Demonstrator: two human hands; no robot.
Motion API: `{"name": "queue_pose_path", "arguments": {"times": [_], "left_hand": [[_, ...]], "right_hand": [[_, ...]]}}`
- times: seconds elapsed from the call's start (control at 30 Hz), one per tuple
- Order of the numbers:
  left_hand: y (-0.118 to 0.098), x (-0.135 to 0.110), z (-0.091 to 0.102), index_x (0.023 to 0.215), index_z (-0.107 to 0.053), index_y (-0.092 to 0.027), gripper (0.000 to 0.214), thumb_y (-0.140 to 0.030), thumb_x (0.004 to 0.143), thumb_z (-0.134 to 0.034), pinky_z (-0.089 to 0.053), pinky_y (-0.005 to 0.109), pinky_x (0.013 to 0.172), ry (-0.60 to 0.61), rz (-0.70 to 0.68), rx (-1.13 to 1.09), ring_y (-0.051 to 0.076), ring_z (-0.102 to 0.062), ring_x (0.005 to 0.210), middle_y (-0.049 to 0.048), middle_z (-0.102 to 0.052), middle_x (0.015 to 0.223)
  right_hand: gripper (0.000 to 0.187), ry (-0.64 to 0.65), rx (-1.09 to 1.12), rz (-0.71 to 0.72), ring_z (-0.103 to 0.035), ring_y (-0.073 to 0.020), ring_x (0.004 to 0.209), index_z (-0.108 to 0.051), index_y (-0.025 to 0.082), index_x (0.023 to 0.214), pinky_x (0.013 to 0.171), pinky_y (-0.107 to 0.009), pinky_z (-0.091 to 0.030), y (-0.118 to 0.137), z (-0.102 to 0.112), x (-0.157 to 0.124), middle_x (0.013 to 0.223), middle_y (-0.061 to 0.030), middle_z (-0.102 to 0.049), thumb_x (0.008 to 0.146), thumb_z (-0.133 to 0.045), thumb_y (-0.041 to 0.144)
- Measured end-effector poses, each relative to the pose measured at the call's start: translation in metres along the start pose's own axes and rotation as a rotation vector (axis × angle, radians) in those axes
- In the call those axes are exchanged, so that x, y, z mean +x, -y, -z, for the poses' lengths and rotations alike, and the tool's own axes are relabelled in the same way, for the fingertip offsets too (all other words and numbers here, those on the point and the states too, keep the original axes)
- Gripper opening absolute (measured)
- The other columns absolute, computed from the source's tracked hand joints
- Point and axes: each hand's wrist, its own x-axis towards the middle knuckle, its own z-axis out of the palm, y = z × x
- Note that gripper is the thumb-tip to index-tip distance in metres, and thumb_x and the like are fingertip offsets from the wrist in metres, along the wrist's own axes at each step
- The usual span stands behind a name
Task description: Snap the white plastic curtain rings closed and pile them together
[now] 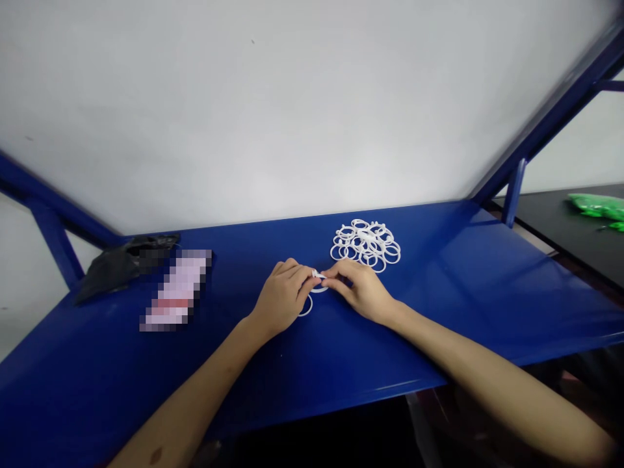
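Observation:
Both my hands meet over the middle of the blue table (pixel 341 357). My left hand (pixel 283 292) pinches a white ring (pixel 319 289) at its upper edge, where a small white knob shows. My right hand (pixel 361 289) grips the same ring from the other side between thumb and index finger. Another white ring (pixel 305 307) hangs or lies just below my left fingertips, partly covered by them; whether it is joined to the held one I cannot tell. Just behind my right hand lies a pile of white rings (pixel 365 242) with small round knobs.
On the left are a black plastic bag (pixel 112 268) and a pixelated pink-and-white flat item (pixel 178 289). A pale wall (pixel 292 117) rises behind the table, with blue frame bars (pixel 546 110) at the sides. Far right, a green packet (pixel 597 206) rests on a dark surface.

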Motion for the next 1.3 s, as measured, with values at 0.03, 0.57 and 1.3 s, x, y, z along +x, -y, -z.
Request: {"name": "queue_pose_path", "arguments": {"times": [0.03, 0.57, 1.3], "left_hand": [[-0.001, 0.000, 0.000, 0.085, -0.064, -0.021, 0.025, -0.029, 0.101, -0.045, -0.045, 0.037, 0.079, 0.006, -0.003, -0.012, 0.021, -0.058, 0.083, 0.0035, -0.069, 0.081], [-0.005, -0.001, 0.009, 0.077, -0.067, -0.024, 0.027, -0.022, 0.099, -0.051, -0.045, 0.034, 0.083, 0.083, -0.055, -0.198, 0.019, -0.057, 0.084, -0.0006, -0.071, 0.082], [0.023, 0.000, 0.023, 0.107, -0.066, -0.022, 0.024, -0.026, 0.085, -0.057, -0.041, 0.044, 0.089, 0.324, 0.125, 0.107, 0.026, -0.053, 0.099, 0.0047, -0.064, 0.101]], "right_hand": [[0.018, 0.004, 0.001, 0.010, -0.064, -0.0167, 0.079, -0.065, 0.020, 0.092, 0.075, -0.031, -0.051, 0.000, 0.000, 0.000, 0.087, -0.0040, -0.071, 0.097, -0.060, 0.036], [0.029, 0.136, -0.332, 0.254, -0.053, -0.0185, 0.073, -0.063, 0.019, 0.092, 0.066, -0.032, -0.047, 0.009, 0.006, -0.008, 0.081, -0.0066, -0.065, 0.104, -0.037, 0.017], [0.027, -0.062, -0.975, -0.659, -0.065, -0.0253, 0.090, -0.071, 0.017, 0.105, 0.069, -0.033, -0.047, -0.042, 0.085, 0.009, 0.100, -0.0125, -0.072, 0.096, -0.048, 0.028]]}}
